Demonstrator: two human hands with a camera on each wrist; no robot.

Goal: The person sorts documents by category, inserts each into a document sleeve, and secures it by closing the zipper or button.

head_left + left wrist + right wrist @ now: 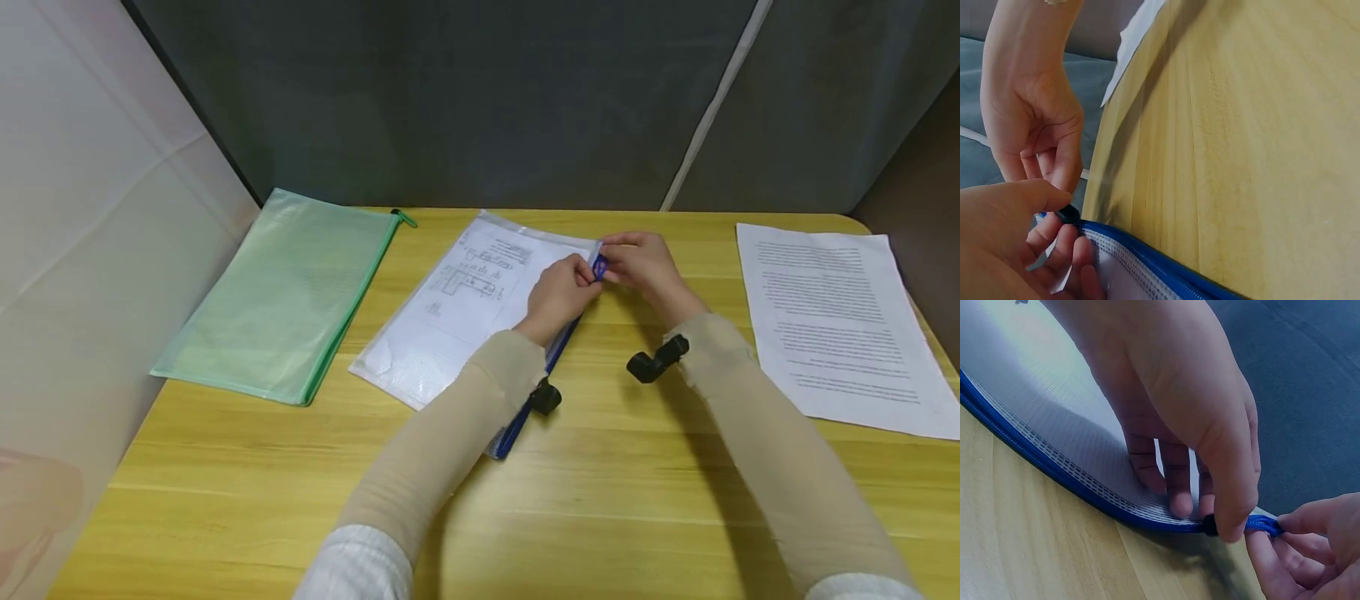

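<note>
A clear mesh zip pouch (405,358) with a blue zipper lies slanted on the table, a sheet with line drawings (472,283) showing through it. My left hand (558,296) reaches over the pouch to its far right corner. There, its thumb and fingers pinch the zipper's black end piece (1069,214). From the right, my right hand (643,265) meets it at the same corner. Its thumb and fingertips pinch the blue strap end (1265,525) right beside the left thumb. The pouch's blue zipper edge (1085,494) bows upward toward the hands.
To the left lies a green zip pouch (277,292) with a green pull tab (405,218) at its far corner. Printed paper (832,325) lies at the right. A dark panel (450,100) rises behind the wooden table (600,500).
</note>
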